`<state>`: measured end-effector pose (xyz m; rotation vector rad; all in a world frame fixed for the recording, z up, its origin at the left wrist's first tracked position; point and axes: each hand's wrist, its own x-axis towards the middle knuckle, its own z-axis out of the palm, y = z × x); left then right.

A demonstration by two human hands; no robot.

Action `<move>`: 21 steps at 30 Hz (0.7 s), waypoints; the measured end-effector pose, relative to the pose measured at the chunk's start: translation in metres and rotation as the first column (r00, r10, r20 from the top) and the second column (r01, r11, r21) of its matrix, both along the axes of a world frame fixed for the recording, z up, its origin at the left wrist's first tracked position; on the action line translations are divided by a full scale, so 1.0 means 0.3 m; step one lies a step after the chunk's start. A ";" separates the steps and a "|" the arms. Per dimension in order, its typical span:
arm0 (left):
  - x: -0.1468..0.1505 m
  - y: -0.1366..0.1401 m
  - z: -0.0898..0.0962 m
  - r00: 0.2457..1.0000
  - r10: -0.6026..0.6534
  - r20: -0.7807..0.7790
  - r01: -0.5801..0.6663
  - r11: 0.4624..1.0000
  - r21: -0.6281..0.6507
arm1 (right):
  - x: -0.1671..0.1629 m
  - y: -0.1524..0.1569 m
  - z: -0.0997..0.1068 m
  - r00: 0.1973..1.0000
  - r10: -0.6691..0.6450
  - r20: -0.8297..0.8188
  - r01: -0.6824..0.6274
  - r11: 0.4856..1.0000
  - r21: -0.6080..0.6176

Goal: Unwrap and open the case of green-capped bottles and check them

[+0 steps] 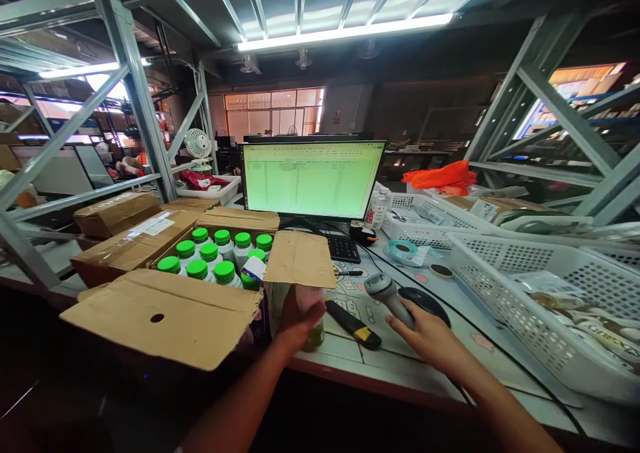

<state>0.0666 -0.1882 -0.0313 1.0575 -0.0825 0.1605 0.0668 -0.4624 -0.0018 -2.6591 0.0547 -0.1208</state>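
My left hand (pixel 296 323) is closed around a pale bottle (pixel 315 336) with a green lower end, at the table's front edge. A raised cardboard flap (pixel 301 258) hides the bottle's upper part. On the right, my right hand (pixel 433 333) has its fingers and thumb around the handle of a grey barcode scanner (pixel 385 290), whose head points left. Between my hands lies a black and yellow utility knife (pixel 355 325). To the left, an open carton (pixel 200 320) holds several white bottles with green caps (pixel 199 269).
A lit monitor (pixel 313 180) stands at the back with a keyboard (pixel 344 248) before it. White baskets (pixel 520 320) line the right side. A tape roll (pixel 401 250), a black mouse (pixel 425 305) and a cable lie nearby. Closed boxes (pixel 135 240) and a metal rack post (pixel 133 86) flank the left.
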 end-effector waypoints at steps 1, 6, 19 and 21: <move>-0.012 0.007 -0.001 0.998 0.030 0.049 -0.032 0.998 0.046 | 0.033 0.008 -0.036 0.999 -0.032 0.012 0.032 0.998 -0.059; -0.027 0.022 -0.030 0.997 0.066 0.030 -0.070 0.986 0.150 | 0.098 0.079 -0.147 0.997 -0.071 -0.005 0.067 0.959 -0.274; -0.013 0.025 -0.169 0.975 0.154 -0.160 0.039 0.590 0.807 | 0.315 -0.392 -0.267 0.951 0.009 0.309 0.104 0.932 -0.346; -0.008 0.022 -0.175 0.969 0.158 -0.188 0.064 0.579 0.813 | 0.317 -0.396 -0.306 0.939 0.018 0.343 0.100 0.941 -0.323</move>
